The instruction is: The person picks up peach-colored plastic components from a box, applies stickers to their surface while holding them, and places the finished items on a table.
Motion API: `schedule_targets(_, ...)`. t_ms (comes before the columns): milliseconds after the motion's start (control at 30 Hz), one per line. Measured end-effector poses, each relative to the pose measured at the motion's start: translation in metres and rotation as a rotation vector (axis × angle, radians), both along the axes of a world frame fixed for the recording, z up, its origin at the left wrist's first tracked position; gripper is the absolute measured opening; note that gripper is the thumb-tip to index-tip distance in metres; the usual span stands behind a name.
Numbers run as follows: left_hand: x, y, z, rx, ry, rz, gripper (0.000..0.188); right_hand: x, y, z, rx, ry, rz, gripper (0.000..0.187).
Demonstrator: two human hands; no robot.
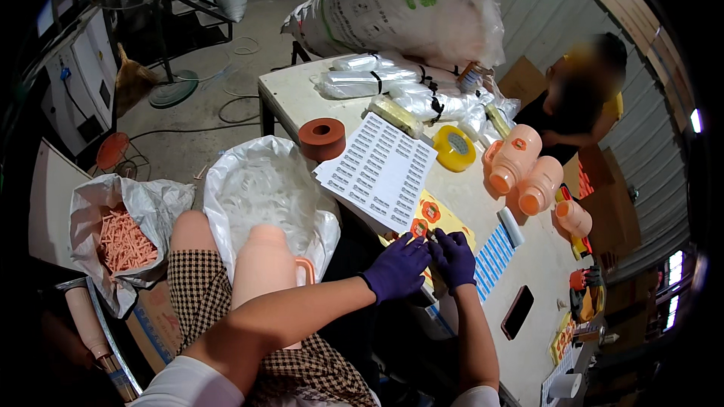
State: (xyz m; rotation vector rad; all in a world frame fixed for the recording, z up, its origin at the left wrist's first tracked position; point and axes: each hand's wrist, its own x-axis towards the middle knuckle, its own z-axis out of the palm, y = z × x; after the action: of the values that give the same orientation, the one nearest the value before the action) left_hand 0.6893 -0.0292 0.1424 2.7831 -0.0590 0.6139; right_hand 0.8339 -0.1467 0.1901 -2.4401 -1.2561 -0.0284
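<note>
Both my hands wear purple gloves and meet over a yellow sheet of red-orange flower-shaped stickers (pixel 431 211) on the table. My left hand (pixel 397 267) has its fingertips closed at the lower sticker on the sheet. Close beside it, my right hand (pixel 453 258) is bent with its fingers pinched together at the same sheet; what lies between those fingertips is too small to tell. A peach plastic jug (pixel 260 264) with a side handle rests in my lap, partly hidden behind my left forearm. White printed label sheets (pixel 381 169) lie just beyond my hands.
An orange-brown tape roll (pixel 322 139), a yellow tape roll (pixel 454 148) and peach jugs (pixel 540 185) stand on the table. A phone (pixel 517 312) lies at right. Left are a sack of clear plastic parts (pixel 324 218) and a sack of pink pieces (pixel 127 237). Another person (pixel 581 98) is beyond.
</note>
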Motion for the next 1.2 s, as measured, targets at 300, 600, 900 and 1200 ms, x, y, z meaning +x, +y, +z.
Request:
schedule_targets(300,0.001,0.002,0.001,0.002,-0.005,0.007,0.059,0.013,0.024,0.010,-0.180,-0.022,-0.011,0.038)
schedule_targets(600,0.001,0.005,0.001,0.001,-0.044,-0.014,0.056,0.011,0.020,0.009,-0.179,-0.159,-0.114,0.032)
schedule_targets(900,0.001,0.007,0.002,-0.195,-0.099,-0.076,0.057,0.040,0.033,-0.026,0.003,-0.177,0.091,0.024)
schedule_targets(1200,0.008,0.016,0.002,0.109,-0.118,-0.173,0.057,0.081,0.047,0.047,0.787,0.679,-0.199,0.041)
